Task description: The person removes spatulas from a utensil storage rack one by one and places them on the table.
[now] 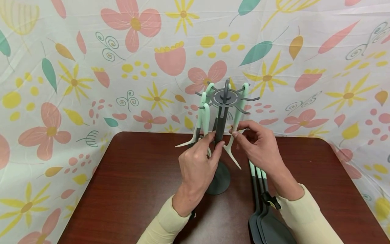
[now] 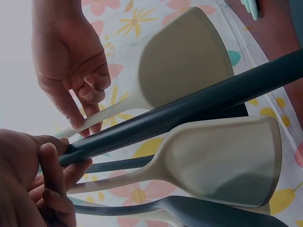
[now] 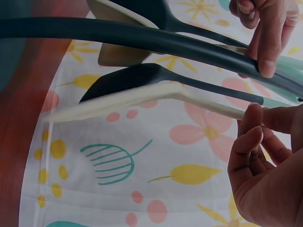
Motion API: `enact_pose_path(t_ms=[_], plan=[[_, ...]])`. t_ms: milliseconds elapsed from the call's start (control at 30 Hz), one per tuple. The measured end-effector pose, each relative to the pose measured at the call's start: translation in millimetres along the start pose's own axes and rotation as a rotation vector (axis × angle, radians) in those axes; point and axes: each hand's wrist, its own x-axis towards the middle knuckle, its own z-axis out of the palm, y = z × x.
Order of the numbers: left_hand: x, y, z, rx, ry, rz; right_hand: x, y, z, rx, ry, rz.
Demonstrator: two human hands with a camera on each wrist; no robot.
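A dark grey utensil stand (image 1: 221,123) rises from a round base (image 1: 220,183), with a ring of hooks (image 1: 226,97) on top. My left hand (image 1: 197,162) grips its pole between thumb and fingers. On the right, my right hand (image 1: 260,145) pinches the handle of a cream-headed turner (image 1: 232,156), whose mint handle top is at a hook. In the right wrist view this turner (image 3: 113,103) shows edge-on. Several other utensils hang at the left and back, among them a second cream turner (image 2: 222,161) and a dark-headed utensil (image 2: 203,210). My left hand partly hides them.
Several dark utensils with mint handles (image 1: 268,220) lie together on the brown table (image 1: 137,189), right of the stand, near my right forearm. A flower-patterned cloth (image 1: 170,84) hangs behind the table.
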Motion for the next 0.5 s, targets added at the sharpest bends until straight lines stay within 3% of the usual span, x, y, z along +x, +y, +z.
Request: enact_pose_path(t_ms=[500], plan=[[-0.5, 0.7, 0.0, -0.004, 0.001, -0.008, 1.7, -5.6, -4.9, 0.047, 0.025, 0.014]])
